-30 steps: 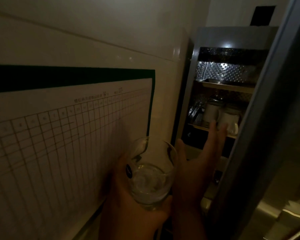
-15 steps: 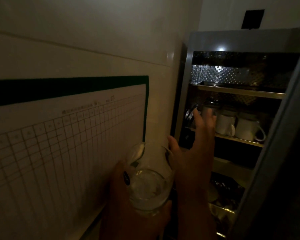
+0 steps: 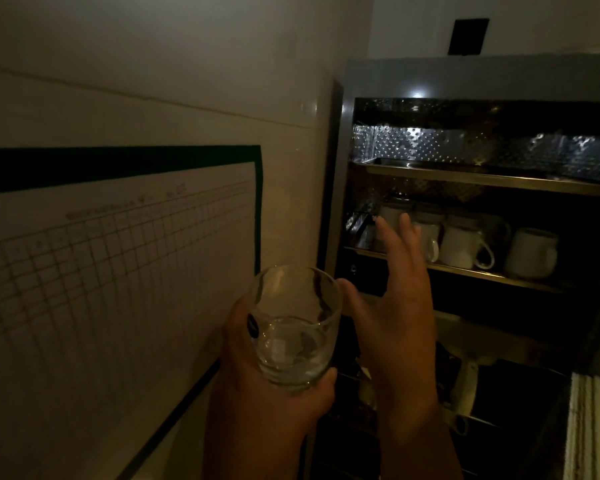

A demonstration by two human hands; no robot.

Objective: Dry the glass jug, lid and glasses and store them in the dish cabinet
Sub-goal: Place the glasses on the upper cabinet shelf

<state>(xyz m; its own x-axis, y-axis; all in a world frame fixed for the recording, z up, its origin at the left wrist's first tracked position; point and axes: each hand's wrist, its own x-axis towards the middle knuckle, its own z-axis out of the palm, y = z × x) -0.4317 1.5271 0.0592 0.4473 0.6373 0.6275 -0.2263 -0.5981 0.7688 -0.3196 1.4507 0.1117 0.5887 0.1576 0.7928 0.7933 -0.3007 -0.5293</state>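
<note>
Dim scene. Wall (image 3: 153, 64) fills left half, with a big gridded chart (image 3: 111, 289) in a dark green border taped to it; header writing on chart too blurred to read. Right: open stainless dish cabinet (image 3: 465, 77), dimpled metal back panel, upper shelf (image 3: 482, 180) bare where visible, middle shelf (image 3: 458, 270) carrying a row of white mugs (image 3: 459, 247), handles facing right. Lower racks dark, contents unclear. Pale striped cloth (image 3: 593, 427) at bottom right edge.

Left hand (image 3: 257, 393) grips the glass (image 3: 293, 327) from below and behind, fingers wrapped round the lower body, thumb tip showing at the base on the right side. Glass upright, tipped slightly toward camera, mouth open to view, held in front of the cabinet's left edge, not yet inside. Small dark oval sticker (image 3: 252, 325) on the glass's left side; print unreadable.

Right hand (image 3: 395, 306) holds nothing, fingers straight and spread, reaching toward the middle shelf; fingertips (image 3: 405, 220) overlap the leftmost mugs, contact cannot be told. Thumb sits just beside the glass rim.
</note>
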